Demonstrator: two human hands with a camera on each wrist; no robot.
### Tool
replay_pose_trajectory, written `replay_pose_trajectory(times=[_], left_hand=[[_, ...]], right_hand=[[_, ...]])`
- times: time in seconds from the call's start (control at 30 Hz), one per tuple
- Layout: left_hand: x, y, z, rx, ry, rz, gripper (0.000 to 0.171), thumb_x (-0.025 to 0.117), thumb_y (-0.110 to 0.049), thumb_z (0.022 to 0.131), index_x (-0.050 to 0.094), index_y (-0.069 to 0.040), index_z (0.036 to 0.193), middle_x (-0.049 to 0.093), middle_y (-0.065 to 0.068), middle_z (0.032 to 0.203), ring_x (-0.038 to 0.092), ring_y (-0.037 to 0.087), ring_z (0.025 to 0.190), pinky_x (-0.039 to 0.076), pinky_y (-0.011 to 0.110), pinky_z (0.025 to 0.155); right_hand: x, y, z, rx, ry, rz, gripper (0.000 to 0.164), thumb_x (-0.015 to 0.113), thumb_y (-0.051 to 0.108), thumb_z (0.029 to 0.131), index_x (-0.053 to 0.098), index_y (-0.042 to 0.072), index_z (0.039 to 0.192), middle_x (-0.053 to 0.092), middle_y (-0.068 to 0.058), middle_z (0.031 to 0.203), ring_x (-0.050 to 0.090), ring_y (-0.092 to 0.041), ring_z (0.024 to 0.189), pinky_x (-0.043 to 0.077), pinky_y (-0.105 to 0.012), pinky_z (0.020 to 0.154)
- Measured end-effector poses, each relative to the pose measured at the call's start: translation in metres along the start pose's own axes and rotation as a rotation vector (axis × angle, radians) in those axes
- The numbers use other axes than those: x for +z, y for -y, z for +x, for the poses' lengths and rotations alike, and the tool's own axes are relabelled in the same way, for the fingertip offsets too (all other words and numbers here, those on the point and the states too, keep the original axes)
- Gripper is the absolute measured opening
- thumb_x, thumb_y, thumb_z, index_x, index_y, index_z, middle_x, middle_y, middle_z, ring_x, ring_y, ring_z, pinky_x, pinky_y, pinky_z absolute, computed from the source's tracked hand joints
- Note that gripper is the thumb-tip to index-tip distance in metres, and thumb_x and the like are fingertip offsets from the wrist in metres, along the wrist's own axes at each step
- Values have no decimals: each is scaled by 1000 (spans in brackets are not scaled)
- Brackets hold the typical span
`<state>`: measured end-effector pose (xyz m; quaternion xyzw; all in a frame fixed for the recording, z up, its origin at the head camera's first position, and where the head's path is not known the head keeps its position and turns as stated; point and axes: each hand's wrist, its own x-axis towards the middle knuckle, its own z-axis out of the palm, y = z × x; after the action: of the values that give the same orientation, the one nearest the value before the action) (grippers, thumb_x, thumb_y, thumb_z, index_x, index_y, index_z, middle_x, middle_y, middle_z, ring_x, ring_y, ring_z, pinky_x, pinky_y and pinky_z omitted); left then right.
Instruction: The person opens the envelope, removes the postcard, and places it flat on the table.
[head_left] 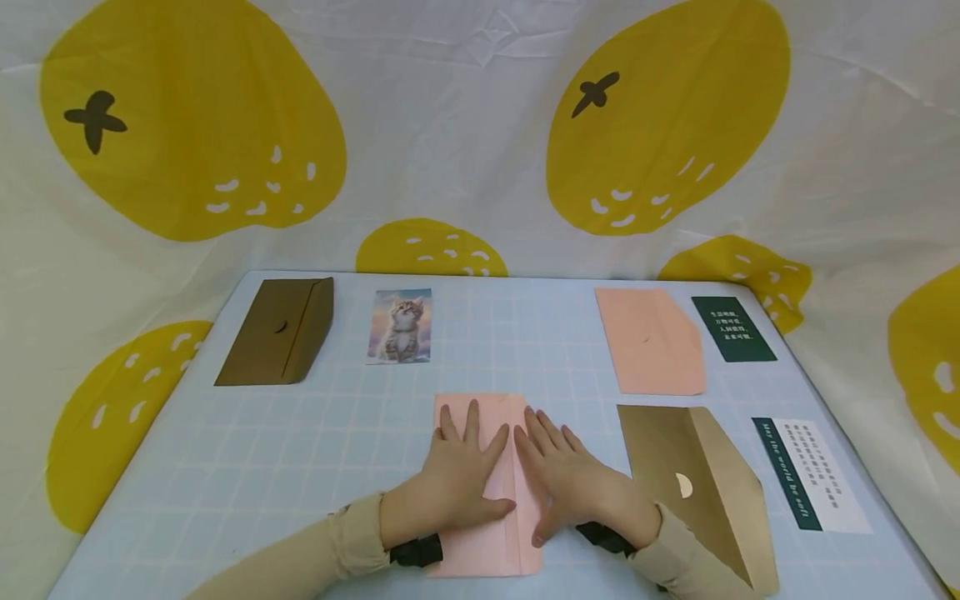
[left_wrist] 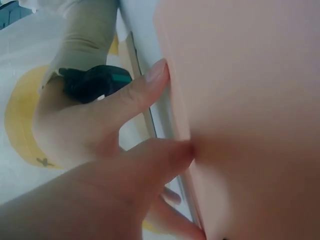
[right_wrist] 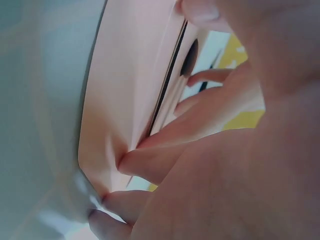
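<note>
A pink paper envelope (head_left: 476,550) lies in front of me in the head view, its flap (head_left: 529,546) along the right side. My left hand (head_left: 459,483) rests on the body with spread fingers, the thumb pointing at the crease. On the flap side, my right hand (head_left: 570,479) lays its straight fingers by the crease, the thumb over the flap's lower part. The right wrist view shows fingertips (right_wrist: 127,162) pressing on the pink flap (right_wrist: 112,100). Close beside the envelope's edge in the left wrist view is the left thumb (left_wrist: 170,155).
Brown envelope (head_left: 262,333) and kitten card (head_left: 405,329) lie at the back left. At the back right are another pink envelope (head_left: 648,346) and a green card (head_left: 733,329). An open gold envelope (head_left: 663,458) lies partly under the right sleeve, beside a white-and-green card (head_left: 821,479).
</note>
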<state>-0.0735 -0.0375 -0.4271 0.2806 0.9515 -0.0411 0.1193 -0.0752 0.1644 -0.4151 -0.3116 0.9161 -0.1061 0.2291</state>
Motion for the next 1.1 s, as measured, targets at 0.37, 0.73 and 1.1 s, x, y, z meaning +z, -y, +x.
replay_pose_trajectory(times=[0.37,0.73,1.1], left_hand=[[8,-7,1,-11,-83,201,92,38,-77,88,30,-17,157,34,34,150,41,61,126,36,62,103],[11,-6,4,9,-95,235,89,34,-74,89,29,-18,158,37,39,145,45,52,129,23,66,109],[14,-8,6,6,-142,199,84,34,-66,89,33,-14,156,36,42,143,53,55,117,25,68,106]], right_hand=[[-1,2,1,26,14,2,132,90,53,62,17,-2,156,-3,-25,163,-1,-40,150,13,-60,115],[-1,2,1,22,10,-9,133,90,55,61,17,-2,157,-3,-25,163,-1,-40,150,15,-60,115],[-2,0,0,-23,-18,-12,132,91,52,61,19,-8,154,-1,-31,161,0,-46,148,23,-52,115]])
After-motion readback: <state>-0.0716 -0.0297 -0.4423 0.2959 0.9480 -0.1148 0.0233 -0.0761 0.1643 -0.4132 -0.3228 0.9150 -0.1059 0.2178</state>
